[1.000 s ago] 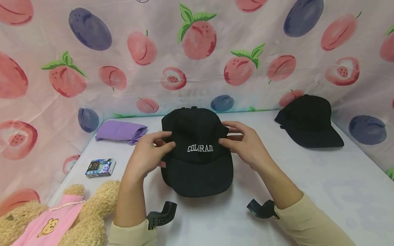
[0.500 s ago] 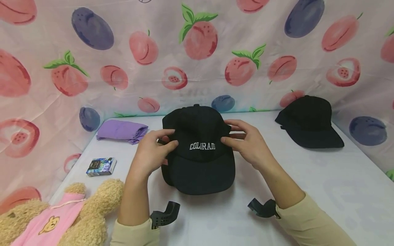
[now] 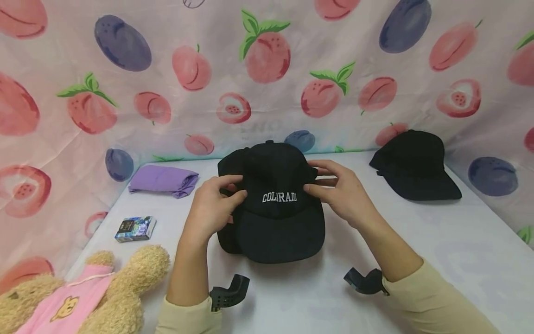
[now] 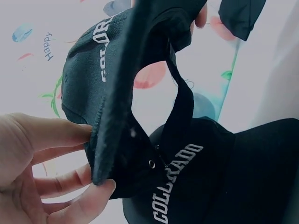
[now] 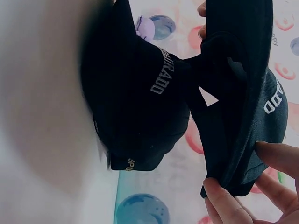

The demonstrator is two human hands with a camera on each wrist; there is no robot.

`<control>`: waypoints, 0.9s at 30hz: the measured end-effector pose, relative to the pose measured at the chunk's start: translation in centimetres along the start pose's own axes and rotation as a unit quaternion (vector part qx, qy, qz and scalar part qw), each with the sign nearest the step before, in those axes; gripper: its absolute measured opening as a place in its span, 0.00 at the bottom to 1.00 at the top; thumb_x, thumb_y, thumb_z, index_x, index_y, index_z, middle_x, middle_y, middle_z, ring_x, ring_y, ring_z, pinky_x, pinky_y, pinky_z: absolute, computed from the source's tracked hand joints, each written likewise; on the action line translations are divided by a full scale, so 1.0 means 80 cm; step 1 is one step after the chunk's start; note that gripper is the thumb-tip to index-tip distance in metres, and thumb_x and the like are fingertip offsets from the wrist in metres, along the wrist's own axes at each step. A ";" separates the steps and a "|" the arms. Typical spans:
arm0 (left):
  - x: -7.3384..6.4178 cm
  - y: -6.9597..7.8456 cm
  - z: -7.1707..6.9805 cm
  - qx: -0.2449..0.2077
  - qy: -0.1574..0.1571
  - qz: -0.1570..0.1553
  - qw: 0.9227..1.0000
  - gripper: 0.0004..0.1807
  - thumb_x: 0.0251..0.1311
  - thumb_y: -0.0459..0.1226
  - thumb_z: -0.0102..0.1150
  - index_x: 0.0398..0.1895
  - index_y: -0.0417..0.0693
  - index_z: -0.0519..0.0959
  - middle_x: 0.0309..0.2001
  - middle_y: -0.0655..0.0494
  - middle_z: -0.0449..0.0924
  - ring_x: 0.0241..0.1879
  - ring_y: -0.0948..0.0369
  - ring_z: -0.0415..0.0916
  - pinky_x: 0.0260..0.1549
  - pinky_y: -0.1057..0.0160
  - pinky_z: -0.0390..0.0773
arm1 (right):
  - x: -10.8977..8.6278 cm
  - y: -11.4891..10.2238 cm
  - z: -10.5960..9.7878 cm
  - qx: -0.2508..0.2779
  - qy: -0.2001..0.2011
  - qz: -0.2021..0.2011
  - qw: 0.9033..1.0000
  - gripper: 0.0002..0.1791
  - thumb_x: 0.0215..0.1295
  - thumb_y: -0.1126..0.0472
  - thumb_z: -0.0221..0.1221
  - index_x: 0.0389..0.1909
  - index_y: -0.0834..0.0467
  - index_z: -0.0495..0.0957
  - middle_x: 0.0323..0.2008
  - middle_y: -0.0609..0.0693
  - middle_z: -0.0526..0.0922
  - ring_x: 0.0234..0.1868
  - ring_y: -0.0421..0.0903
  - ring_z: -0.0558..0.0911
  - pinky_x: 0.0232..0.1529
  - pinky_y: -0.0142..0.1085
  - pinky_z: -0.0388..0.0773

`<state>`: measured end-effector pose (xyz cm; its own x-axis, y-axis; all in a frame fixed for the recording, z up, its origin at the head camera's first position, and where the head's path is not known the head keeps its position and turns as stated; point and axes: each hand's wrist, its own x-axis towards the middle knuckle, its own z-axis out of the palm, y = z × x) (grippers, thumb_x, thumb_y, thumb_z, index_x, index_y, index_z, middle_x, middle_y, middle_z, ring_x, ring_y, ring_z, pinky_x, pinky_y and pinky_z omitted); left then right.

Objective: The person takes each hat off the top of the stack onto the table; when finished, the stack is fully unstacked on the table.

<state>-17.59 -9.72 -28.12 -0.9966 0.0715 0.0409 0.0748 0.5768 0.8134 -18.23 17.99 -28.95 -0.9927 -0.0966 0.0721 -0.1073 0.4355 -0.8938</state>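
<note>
A black baseball cap with white "COLORADO" lettering is held up by both hands, brim toward me. My left hand pinches its left side between thumb and fingers, while my right hand pinches the opposite side. Behind and below it, a second black baseball cap shows only along the left edge in the head view. The left wrist view reveals matching lettering on that lower cap. In both wrist views the raised cap's underside and back strap opening are visible, with its strap close to the lower cap's crown.
Another black cap lies at the back right of the white table. On the left are a folded purple cloth, a small patterned box and a teddy bear in pink. A fruit-print curtain hangs behind.
Both hands have shifted slightly right and a little upward with the held cap. More of the lower cap now shows on the left. Both grips look the same.
</note>
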 end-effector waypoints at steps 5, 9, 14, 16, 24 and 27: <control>0.002 0.002 0.000 -0.005 -0.001 0.007 1.000 0.23 0.68 0.39 0.64 0.66 0.51 0.80 0.54 0.45 0.80 0.17 0.57 0.76 0.25 0.60 0.81 | 0.000 -0.005 -0.006 -0.007 0.002 -0.005 1.000 0.34 0.68 0.57 0.67 0.74 0.47 0.71 0.70 0.60 0.72 0.69 0.60 0.77 0.63 0.56 0.78; 0.005 0.004 0.001 -0.012 -0.002 0.012 1.000 0.23 0.69 0.39 0.64 0.66 0.51 0.80 0.54 0.44 0.79 0.17 0.57 0.76 0.25 0.60 0.82 | 0.000 -0.007 -0.010 -0.010 0.005 -0.009 1.000 0.34 0.68 0.57 0.68 0.74 0.47 0.71 0.70 0.59 0.72 0.69 0.59 0.77 0.63 0.56 0.78; 0.009 0.007 0.005 -0.019 -0.006 0.018 1.000 0.23 0.69 0.38 0.63 0.66 0.51 0.80 0.54 0.43 0.80 0.17 0.58 0.76 0.24 0.61 0.82 | -0.001 -0.008 -0.016 -0.017 0.011 -0.009 1.000 0.34 0.68 0.57 0.68 0.74 0.48 0.70 0.71 0.60 0.72 0.68 0.60 0.77 0.63 0.57 0.78; 0.011 0.009 0.008 -0.018 -0.003 0.024 1.000 0.23 0.68 0.37 0.64 0.66 0.51 0.80 0.53 0.43 0.80 0.17 0.57 0.76 0.24 0.61 0.81 | -0.001 -0.008 -0.019 -0.024 0.015 -0.008 1.000 0.34 0.68 0.57 0.68 0.74 0.48 0.71 0.70 0.60 0.72 0.68 0.59 0.78 0.63 0.57 0.78; 0.017 0.019 0.017 -0.004 0.003 0.047 0.999 0.22 0.67 0.37 0.65 0.65 0.51 0.81 0.50 0.45 0.80 0.14 0.59 0.74 0.23 0.61 0.80 | -0.006 -0.008 -0.032 -0.042 0.026 -0.004 0.999 0.34 0.68 0.56 0.67 0.75 0.48 0.70 0.69 0.60 0.72 0.68 0.59 0.78 0.62 0.57 0.79; 0.018 0.023 0.018 -0.002 0.001 0.051 0.999 0.22 0.68 0.37 0.65 0.65 0.51 0.81 0.50 0.45 0.80 0.14 0.59 0.74 0.23 0.61 0.80 | -0.007 -0.009 -0.036 -0.046 0.027 -0.004 0.999 0.35 0.68 0.55 0.67 0.75 0.48 0.69 0.70 0.60 0.72 0.68 0.59 0.78 0.62 0.57 0.79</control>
<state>-18.85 -7.39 -27.43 -0.9838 0.1282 0.1257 0.1765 0.5630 0.8074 -17.76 20.30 -27.11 -0.9932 -0.0521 0.1044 -0.1163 0.5154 -0.8490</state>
